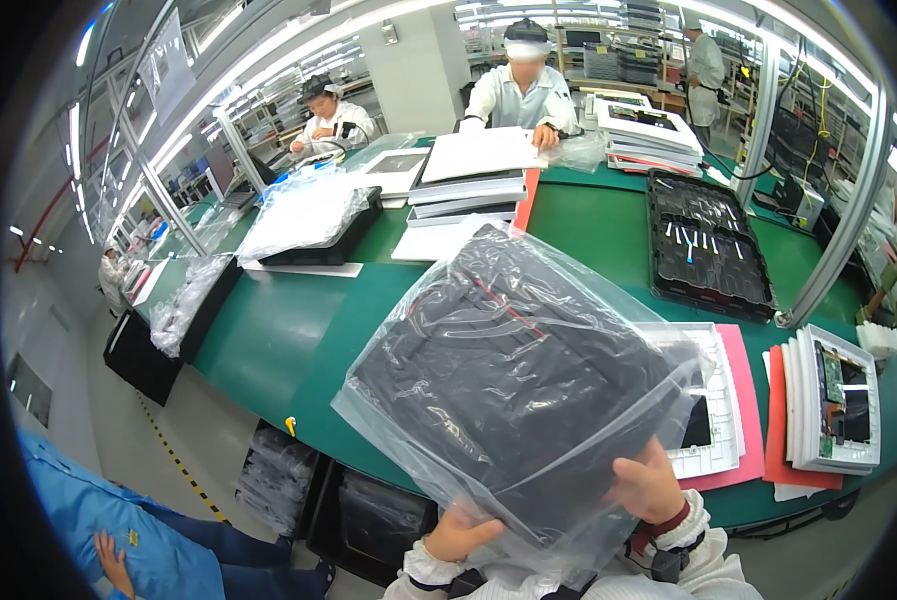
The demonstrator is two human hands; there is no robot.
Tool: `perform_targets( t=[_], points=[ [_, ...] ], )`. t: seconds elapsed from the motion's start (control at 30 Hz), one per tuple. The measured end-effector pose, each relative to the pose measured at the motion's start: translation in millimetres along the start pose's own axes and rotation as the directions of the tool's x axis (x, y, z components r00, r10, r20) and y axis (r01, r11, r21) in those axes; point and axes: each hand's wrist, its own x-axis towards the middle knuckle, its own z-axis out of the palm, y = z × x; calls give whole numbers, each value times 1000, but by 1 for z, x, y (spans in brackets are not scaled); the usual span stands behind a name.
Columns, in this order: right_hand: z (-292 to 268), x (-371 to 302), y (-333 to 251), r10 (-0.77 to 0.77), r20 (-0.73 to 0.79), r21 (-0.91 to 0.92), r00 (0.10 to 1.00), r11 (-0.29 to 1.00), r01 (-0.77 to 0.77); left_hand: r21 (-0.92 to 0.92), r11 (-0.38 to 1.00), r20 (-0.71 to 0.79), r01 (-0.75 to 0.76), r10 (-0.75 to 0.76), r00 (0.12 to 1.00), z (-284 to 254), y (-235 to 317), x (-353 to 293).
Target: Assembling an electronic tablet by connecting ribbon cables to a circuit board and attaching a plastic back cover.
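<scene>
A flat, black, roughly rectangular item inside a clear plastic bag (513,385) is held up in front of me, tilted over the bench edge. A thin red line crosses its face. My left hand (460,535) grips the bag's near left edge, thumb on top and fingers mostly hidden beneath. Closed on the near right edge is my right hand (653,485), slightly blurred. Partly behind the bag's right side, a white-framed panel (728,450) rests on a pink sheet (743,400).
The green bench (268,330) carries a black tray (708,250) with small parts, a stack of white frames (803,400) at right, and stacked panels (468,195) ahead. Below the left edge sit black bins (378,515). A person in blue (108,520) stands at left; others work across the bench.
</scene>
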Motion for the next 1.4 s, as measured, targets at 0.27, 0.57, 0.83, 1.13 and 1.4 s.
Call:
perform_targets(
  t=[0.27, 0.57, 0.83, 1.13, 1.4],
  points=[
    [-25, -9, -27, -9, 1, -5, 1000, 1000, 9, -180, 937, -188, -299, 266, 945, -51, 102, 33],
    [-51, -15, -38, 23, 44, 41, 999, 999, -25, 314, 949, -273, -26, 117, 955, -94, 126, 80],
    [-77, -37, -58, -50, -70, 59, 996, 997, 54, 366, 909, -541, -197, 381, 750, -204, 136, 87],
    [-99, -91, -82, -306, -218, -7, 927, 950, 312, 393, 919, -743, -8, 323, 587, -362, 164, 49],
    [-147, -138, -85, -485, -252, 153, 838, 835, 529, 712, 155, -457, 685, 843, 285, -424, 176, 11]
  ],
)
